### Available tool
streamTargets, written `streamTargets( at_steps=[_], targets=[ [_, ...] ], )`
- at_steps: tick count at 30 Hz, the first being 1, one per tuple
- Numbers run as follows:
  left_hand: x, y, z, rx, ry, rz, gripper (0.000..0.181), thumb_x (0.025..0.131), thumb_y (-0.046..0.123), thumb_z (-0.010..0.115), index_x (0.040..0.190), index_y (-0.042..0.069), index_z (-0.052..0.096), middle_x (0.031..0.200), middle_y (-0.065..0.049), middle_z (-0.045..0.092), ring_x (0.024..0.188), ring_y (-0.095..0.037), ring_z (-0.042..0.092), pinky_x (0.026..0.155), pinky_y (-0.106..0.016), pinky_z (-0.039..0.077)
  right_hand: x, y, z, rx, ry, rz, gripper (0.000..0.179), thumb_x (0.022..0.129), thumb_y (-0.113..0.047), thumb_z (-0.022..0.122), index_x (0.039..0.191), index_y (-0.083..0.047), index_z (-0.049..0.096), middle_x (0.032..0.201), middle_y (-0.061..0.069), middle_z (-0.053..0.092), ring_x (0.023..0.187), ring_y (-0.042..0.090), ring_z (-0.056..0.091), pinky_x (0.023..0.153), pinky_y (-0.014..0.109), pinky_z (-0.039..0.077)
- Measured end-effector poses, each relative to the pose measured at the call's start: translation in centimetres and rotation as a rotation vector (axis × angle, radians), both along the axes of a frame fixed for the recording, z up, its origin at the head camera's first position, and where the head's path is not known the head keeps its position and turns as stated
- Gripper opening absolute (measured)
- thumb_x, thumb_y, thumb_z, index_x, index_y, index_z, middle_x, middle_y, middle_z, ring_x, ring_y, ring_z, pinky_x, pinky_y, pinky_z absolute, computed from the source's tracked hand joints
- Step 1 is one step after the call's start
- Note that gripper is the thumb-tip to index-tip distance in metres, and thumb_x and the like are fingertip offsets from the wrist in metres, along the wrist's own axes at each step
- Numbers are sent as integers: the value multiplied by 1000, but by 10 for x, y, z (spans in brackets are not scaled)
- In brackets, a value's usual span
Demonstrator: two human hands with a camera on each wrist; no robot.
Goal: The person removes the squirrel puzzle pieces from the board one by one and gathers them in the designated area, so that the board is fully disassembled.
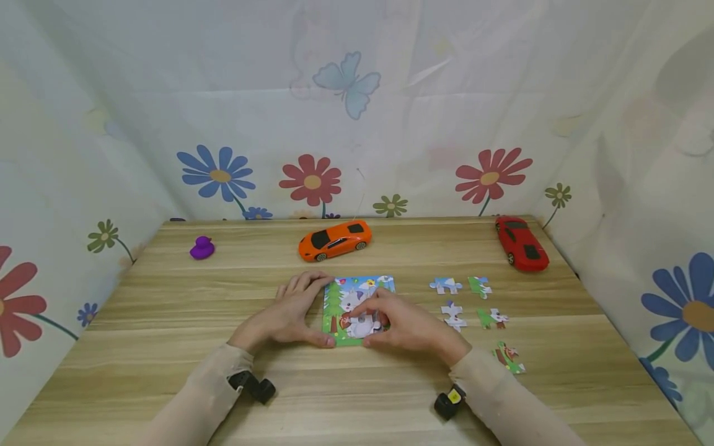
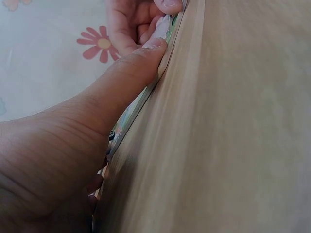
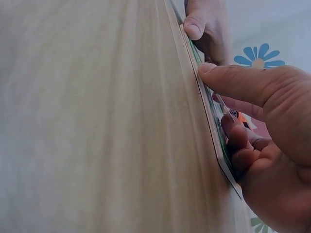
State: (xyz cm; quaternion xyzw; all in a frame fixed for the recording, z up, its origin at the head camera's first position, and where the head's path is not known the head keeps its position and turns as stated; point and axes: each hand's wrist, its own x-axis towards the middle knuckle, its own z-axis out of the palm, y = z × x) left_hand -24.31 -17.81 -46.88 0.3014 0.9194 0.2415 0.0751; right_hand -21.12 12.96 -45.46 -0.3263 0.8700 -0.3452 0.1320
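A small picture puzzle (image 1: 334, 303) with a white cartoon animal on a green and blue scene lies flat on the wooden table. My left hand (image 1: 290, 313) spans its left side, thumb on the near-left corner and fingertips at the far-left corner. Over the near-right part of the picture, my right hand (image 1: 404, 322) has its fingers bent down. A thin, pale puzzle piece (image 3: 221, 103) stands tilted at those fingers in the right wrist view, its lower edge close over the board. The right thumb (image 3: 209, 68) rests on the near rim. My palm and fingers hide the puzzle's right side.
Several loose puzzle pieces (image 1: 446, 285) lie right of the puzzle, the nearest close to my right forearm. Behind it stands an orange toy car (image 1: 334, 240). A red toy car (image 1: 521, 243) is at the back right, a purple duck (image 1: 202, 248) at the back left.
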Motion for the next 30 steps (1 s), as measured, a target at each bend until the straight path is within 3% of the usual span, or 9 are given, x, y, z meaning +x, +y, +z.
streamTargets(
  at_steps=[23,30],
  targets=[
    [1,1,1,-7,-16,5,134,72,80,92,175,17,34,176,-10,29,158,-38,28,122,-64,28,0,4,4,-31,-23,-6,43,100,-28,87,141,-24,76,107,3,56,92,18,53,79,30,45],
    [1,1,2,2,-22,8,134,72,77,94,175,16,34,176,-11,30,157,-39,29,120,-64,29,-2,6,4,-71,-54,5,43,102,-31,84,144,-26,73,112,2,58,97,19,54,83,32,47]
  ],
)
